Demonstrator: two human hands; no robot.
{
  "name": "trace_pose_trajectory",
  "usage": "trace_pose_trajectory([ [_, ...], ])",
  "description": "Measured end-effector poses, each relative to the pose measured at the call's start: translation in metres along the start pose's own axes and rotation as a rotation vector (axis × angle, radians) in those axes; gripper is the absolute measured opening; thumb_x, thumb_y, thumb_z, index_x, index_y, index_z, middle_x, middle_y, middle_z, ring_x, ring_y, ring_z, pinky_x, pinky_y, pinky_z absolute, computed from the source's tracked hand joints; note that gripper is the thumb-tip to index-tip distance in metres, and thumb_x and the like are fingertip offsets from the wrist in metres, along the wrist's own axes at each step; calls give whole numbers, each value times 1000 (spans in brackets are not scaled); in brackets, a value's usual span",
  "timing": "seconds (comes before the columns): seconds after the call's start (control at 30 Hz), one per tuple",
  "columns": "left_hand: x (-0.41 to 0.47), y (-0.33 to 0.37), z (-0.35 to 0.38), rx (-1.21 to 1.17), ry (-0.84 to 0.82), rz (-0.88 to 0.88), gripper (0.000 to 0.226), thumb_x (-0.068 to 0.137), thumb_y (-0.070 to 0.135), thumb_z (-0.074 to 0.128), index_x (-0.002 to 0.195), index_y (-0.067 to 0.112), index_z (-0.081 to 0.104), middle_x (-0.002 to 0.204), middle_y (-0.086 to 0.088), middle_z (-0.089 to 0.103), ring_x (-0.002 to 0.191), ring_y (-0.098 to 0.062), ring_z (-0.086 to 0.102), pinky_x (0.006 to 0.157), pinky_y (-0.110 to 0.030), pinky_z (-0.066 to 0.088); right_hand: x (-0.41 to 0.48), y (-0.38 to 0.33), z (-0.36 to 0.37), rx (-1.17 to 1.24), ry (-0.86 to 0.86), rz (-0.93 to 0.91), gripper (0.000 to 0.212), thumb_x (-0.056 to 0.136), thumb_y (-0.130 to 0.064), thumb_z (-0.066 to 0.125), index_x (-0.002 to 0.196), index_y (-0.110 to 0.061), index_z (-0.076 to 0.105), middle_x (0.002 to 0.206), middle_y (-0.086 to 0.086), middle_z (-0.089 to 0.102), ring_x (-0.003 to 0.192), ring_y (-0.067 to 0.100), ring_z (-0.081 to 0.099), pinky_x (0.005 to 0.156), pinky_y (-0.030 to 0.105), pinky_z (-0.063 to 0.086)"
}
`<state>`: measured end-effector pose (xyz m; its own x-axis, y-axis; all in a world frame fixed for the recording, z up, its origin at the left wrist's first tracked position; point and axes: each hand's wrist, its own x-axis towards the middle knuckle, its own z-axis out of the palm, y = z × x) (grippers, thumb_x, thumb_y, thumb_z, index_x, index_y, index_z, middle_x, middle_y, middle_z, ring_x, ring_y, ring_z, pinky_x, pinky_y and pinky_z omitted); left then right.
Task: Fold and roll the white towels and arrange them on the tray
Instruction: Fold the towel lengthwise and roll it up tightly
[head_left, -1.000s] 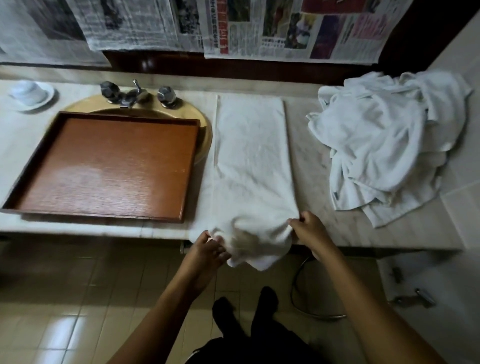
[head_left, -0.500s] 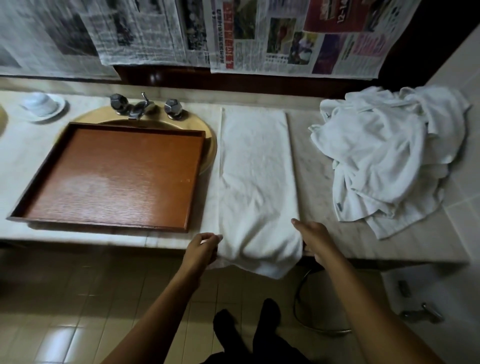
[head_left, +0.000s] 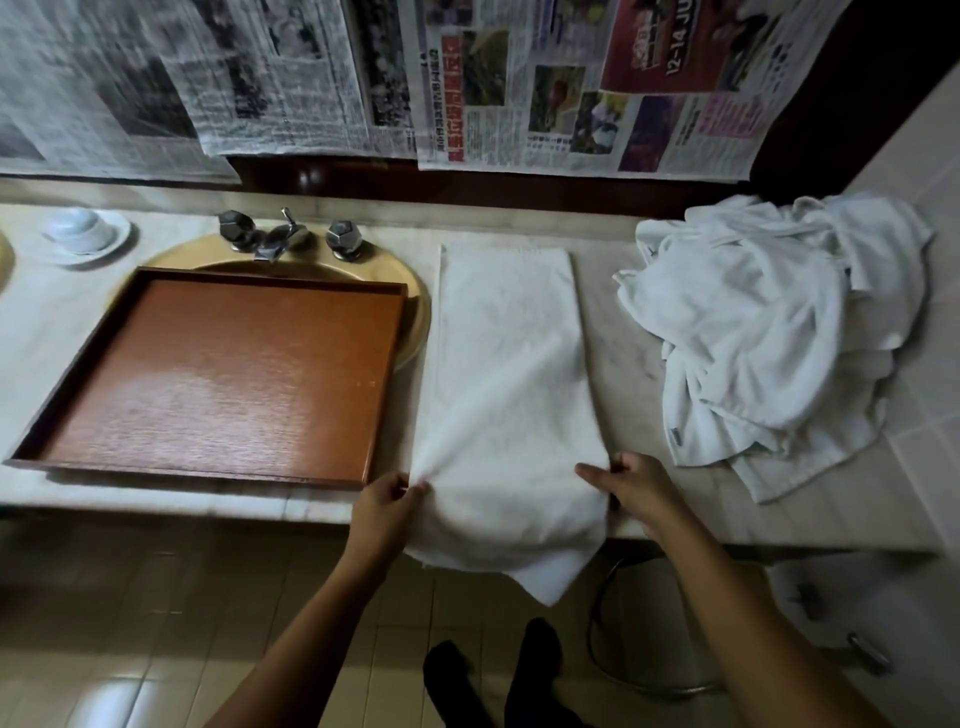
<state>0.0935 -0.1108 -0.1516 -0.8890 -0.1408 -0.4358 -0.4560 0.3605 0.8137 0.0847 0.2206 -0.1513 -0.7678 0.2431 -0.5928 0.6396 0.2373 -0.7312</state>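
1. Nearest me, the person's feet in dark socks (head_left: 493, 675) stand on the pale floor tiles, with a thin hose (head_left: 592, 629) curving just to their right.
2. The left hand (head_left: 384, 506) is at the counter's front lip. Its fingers are curled into the left edge of the folded towel (head_left: 506, 374), though blur hides how firm that pinch is.
3. The right hand (head_left: 631, 483) grips the towel's right edge, thumb lying across the top of the cloth and the other fingers bent beside it.
4. The towel lies as a long narrow strip running front to back on the marble counter (head_left: 623, 332). Its near end droops over the front edge between the two hands.
5. Just left of the strip a reddish wooden tray (head_left: 223, 374) lies flat, its far side resting over a gold-coloured sink (head_left: 418, 312).
6. To the right, apart from the strip, a rumpled heap of white towels (head_left: 763, 332) sits against the corner.
7. Behind the sink stands a chrome tap (head_left: 280, 241) with two knobs, and a small white dish (head_left: 85, 234) sits far left.
8. Newspaper sheets (head_left: 519, 78) hang along the back wall.
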Motion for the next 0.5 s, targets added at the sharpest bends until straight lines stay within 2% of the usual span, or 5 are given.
trace_pose_trajectory([
  [0.13, 7, 0, 12, 302, 38, 9, 29, 99, 24, 63, 120, 6, 66, 111, -13, 72, 93, -24, 65, 71, -30, 49, 19, 10, 7, -37, 44, 29, 72, 52, -73, 81, 83, -9, 71, 83, 5, 76, 84, 24, 73, 82, 52, 60],
  [0.23, 21, 19, 21, 381, 60, 30, 29, 98, 38, 63, 106, 10, 64, 94, -4, 65, 89, -24, 61, 74, -30, 41, 22, -4, 10, 7, 83, 90, 55, 81, -65, 70, 97, -13, 69, 98, 9, 74, 95, 30, 69, 92, 50, 58],
  [0.3, 35, 26, 23, 293, 40, -29, 31, 97, 41, 66, 93, 10, 64, 85, 2, 63, 80, -18, 59, 65, -28, 40, 25, -7, 8, 0, 115, 58, 37, 95, -48, 67, 104, -13, 71, 104, 9, 72, 98, 30, 67, 95, 47, 56],
  [0.37, 42, 28, 22, 142, 50, -55, 27, 94, 35, 72, 86, 10, 68, 78, 0, 66, 72, -16, 61, 56, -25, 41, 26, -7, 5, -34, 130, 0, 28, 95, -36, 71, 95, -8, 75, 99, 11, 74, 93, 29, 68, 89, 44, 55],
  [0.5, 27, 18, 14, -99, 37, 28, 16, 93, 23, 74, 82, 12, 70, 77, -6, 70, 72, -19, 64, 66, -36, 51, 22, 3, -11, -66, 102, 25, 21, 89, -25, 77, 75, -13, 69, 79, 10, 70, 73, 24, 62, 72, 36, 48],
])
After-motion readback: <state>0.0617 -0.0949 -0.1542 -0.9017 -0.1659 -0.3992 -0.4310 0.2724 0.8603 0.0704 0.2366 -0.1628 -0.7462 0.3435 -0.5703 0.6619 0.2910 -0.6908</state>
